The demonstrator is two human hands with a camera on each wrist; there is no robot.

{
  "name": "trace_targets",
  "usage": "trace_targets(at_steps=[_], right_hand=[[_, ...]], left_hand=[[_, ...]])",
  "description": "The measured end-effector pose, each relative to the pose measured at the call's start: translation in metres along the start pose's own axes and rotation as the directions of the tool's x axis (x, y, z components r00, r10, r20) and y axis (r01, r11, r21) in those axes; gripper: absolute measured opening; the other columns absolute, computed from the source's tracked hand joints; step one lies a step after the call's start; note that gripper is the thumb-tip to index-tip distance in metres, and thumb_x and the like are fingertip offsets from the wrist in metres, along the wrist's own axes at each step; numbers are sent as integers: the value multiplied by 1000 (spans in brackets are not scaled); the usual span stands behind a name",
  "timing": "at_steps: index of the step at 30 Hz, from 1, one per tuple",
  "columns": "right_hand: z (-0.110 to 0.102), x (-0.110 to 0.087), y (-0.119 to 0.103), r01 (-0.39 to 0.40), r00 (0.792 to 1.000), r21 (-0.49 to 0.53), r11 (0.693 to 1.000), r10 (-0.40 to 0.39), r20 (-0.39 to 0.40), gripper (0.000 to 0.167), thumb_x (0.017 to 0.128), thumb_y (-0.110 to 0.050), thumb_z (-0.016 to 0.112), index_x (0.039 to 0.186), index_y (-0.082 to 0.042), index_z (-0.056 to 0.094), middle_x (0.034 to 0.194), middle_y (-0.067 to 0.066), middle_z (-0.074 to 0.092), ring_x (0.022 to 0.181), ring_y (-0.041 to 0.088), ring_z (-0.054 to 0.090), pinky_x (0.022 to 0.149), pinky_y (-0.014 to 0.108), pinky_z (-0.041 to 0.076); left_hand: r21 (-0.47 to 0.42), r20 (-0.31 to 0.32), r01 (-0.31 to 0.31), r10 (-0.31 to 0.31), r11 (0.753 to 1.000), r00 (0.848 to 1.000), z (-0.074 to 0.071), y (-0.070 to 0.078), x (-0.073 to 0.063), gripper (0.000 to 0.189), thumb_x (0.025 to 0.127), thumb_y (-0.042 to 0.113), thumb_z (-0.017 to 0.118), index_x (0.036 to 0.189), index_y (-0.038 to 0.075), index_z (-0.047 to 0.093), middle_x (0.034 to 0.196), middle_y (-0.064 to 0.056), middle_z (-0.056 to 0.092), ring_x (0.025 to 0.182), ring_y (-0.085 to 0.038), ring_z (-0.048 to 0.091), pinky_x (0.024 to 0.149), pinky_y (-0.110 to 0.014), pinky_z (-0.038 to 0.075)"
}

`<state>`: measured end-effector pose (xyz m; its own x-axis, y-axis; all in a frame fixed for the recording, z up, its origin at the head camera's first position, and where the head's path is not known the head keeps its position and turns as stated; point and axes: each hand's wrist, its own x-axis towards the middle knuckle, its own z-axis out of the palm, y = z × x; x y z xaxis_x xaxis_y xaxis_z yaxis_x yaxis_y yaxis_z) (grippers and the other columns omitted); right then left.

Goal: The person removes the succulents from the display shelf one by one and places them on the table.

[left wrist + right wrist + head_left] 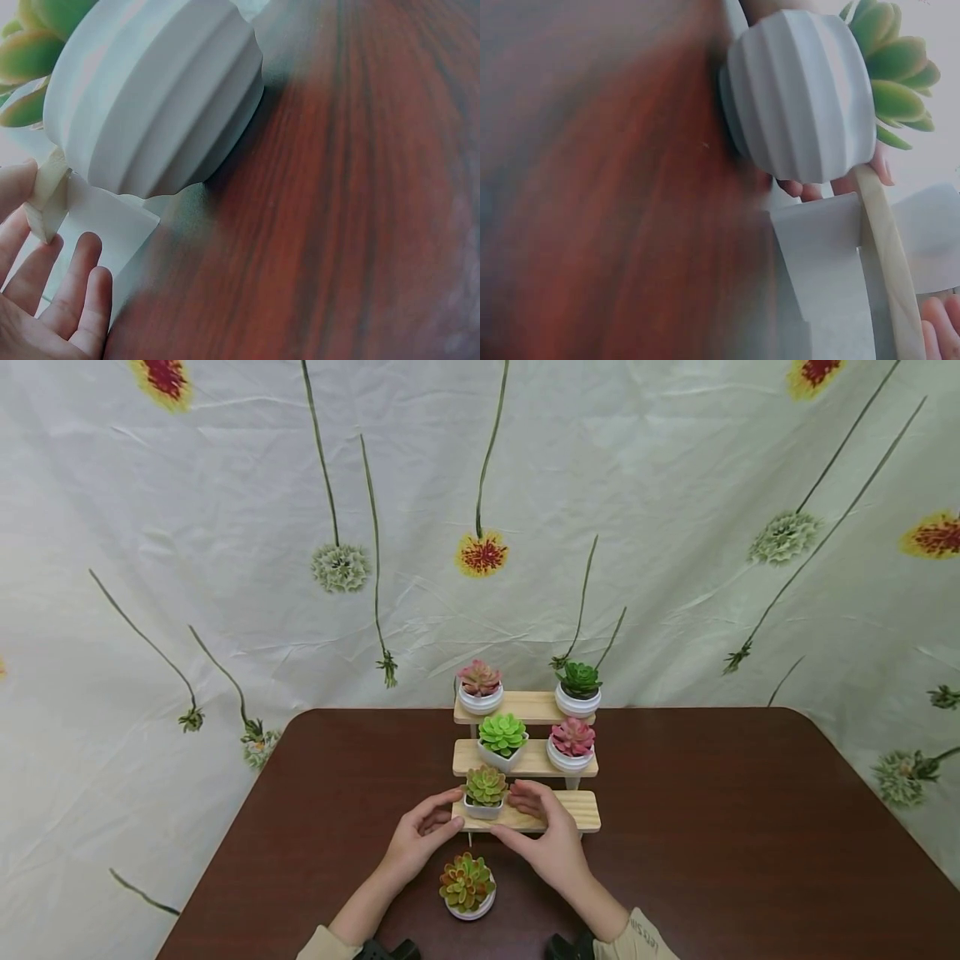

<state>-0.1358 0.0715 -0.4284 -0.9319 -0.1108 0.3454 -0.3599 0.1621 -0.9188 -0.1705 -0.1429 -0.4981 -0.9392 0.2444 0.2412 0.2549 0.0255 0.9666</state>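
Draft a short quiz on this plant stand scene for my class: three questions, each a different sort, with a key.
1. How many potted plants stand on the wooden stand?

2. True or false: the left hand and right hand flank a pot on the top shelf.

3. Where is the plant with orange-brown leaves?
A) On the top shelf
B) On the middle shelf
C) On the table, in front of the stand

Key:
1. Five.
2. False; they flank the square pot on the bottom shelf.
3. C.
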Motion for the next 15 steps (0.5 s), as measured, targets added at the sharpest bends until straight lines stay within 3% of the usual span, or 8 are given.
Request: trace_targets(at_steps=[15], right_hand=[[3, 12, -2, -58, 998, 15, 998, 58, 25, 48, 75, 0, 77, 116, 8, 54, 117, 21, 57, 108, 37, 56, 93, 46, 44]], left_hand=[[0, 0, 6, -6, 1000, 1000, 1, 3, -1, 39, 89, 5, 64, 126, -2, 55, 132, -19, 51, 95, -18, 61, 80, -24, 50]])
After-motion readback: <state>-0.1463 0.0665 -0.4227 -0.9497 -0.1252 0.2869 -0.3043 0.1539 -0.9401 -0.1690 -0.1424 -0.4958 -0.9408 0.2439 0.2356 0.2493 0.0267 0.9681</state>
